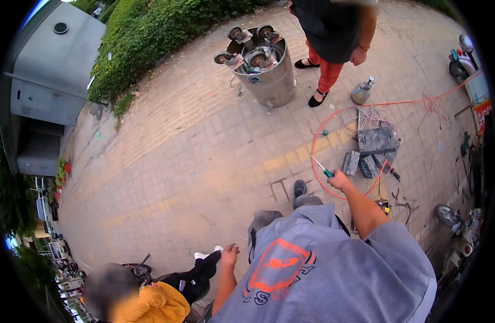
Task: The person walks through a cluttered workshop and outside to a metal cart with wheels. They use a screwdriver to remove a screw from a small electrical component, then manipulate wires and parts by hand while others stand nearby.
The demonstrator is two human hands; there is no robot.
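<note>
My right hand (339, 180) is stretched out over the paved ground, shut on a screwdriver (320, 166) with a teal handle and a shaft that points up and left. My left hand (228, 254) hangs low beside my grey shirt, fingers loosely curled, holding nothing that I can see. Just right of my right hand lie grey metal boxes and tools (374, 148) inside a loop of orange cable (317, 140).
An upturned steel drum on casters (263, 64) stands ahead, with a person in red trousers (333, 48) beside it and a small gas canister (361, 91). A person in a yellow top (145, 301) crouches at lower left. Hedge (150, 32) and a grey cabinet (53, 70) lie left.
</note>
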